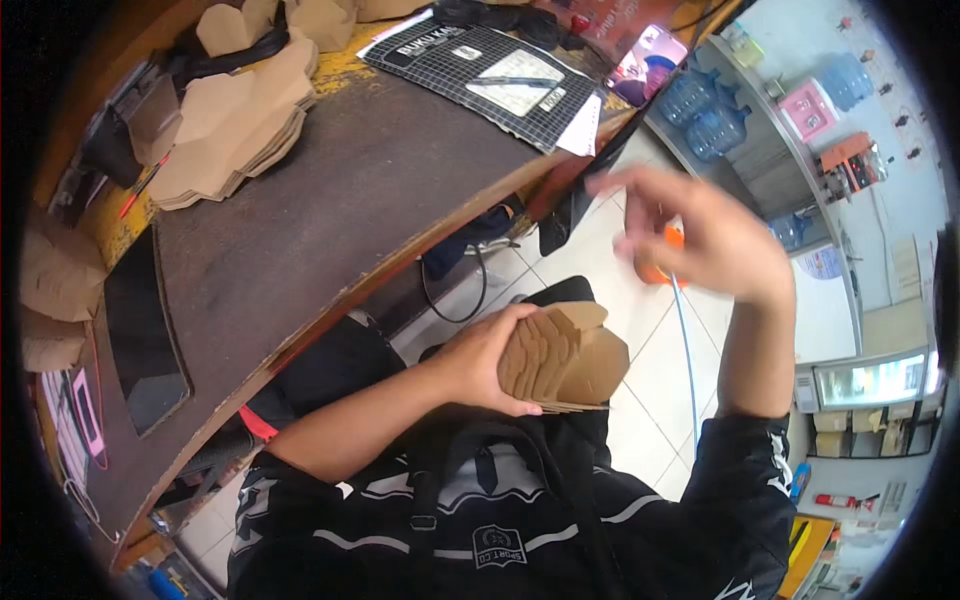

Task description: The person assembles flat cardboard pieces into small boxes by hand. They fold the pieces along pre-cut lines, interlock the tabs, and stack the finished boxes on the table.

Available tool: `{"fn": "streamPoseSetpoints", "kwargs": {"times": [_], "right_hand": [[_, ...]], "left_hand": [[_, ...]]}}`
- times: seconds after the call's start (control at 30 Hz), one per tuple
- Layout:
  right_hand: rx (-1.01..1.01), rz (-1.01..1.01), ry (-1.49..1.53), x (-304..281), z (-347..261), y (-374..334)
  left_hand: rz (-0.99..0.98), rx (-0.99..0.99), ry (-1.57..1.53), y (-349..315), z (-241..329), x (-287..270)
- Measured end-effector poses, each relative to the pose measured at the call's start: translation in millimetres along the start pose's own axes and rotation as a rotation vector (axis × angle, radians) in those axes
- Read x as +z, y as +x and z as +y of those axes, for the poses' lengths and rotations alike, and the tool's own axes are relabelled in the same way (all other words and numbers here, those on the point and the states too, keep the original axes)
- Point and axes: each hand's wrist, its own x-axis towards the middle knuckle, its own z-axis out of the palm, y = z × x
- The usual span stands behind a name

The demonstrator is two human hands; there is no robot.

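My left hand (488,362) is closed around a nested stack of folded brown cardboard food boxes (585,355). It holds them in front of my body, past the table's edge, with their open side facing right. Raised to the right, apart from the stack, my right hand (695,235) is slightly blurred. Its fingers are apart, and nothing shows between them. Flat brown box blanks (235,130) lie piled on the far left of the dark tabletop (350,175).
A black grid-patterned ledger (500,75) with a pen and a lit phone (648,65) lie at the table's far end. A dark glossy panel (150,330) rests on the left. Behind my right hand is an orange object (660,270) near a blue cord (688,350). Water jugs (715,130) stand on shelving.
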Motion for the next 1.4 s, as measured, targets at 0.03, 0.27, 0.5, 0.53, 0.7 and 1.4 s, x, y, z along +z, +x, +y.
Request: {"fn": "streamPoseSetpoints", "kwargs": {"times": [0.03, 0.27, 0.5, 0.53, 0.7, 1.4], "right_hand": [[-0.157, 0.131, -0.050, -1.6, 8.3, 23.8], [-0.266, 0.462, -0.169, 2.5, 3.0, 261.9], [-0.353, 0.838, -0.289, 44.5, -14.4, 450.5], [-0.287, 0.771, -0.348, 45.2, -16.2, 455.4], [-0.232, 0.776, -0.516, 28.6, -20.5, 449.1], [-0.560, -0.086, -0.266, -5.2, -72.0, 191.4]], "left_hand": [[-0.024, -0.052, 0.012, 0.6, -1.2, 0.9], [0.043, -0.043, -0.059, 11.2, -18.2, -7.3], [-0.045, -0.142, -0.112, 19.8, -28.7, -22.2], [-0.068, -0.175, -0.129, 20.6, -27.4, -24.8], [-0.072, -0.138, -0.226, 19.4, -36.4, -19.8], [-0.005, -0.061, -0.180, 16.4, -42.4, -9.3]]}}
